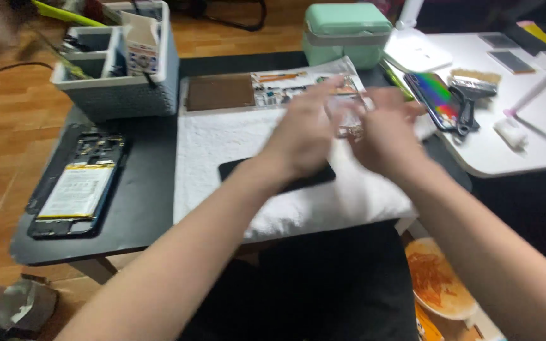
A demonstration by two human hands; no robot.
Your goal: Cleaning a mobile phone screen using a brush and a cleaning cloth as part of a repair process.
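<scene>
Black table (140,189), low, on a wood floor. White towel (222,151) spread on it; grey basket (118,95) at the far left corner; opened phone (77,189) at left, back off. Dark phone (314,178) lies flat on the towel, under the wrists. Left hand (304,136) and right hand (387,136) meet above it, blurred. Something small and clear (349,123) sits between them; finger grip cannot be told. Judgement: slow the hands and work low over the towel, so small parts stay caught.
</scene>
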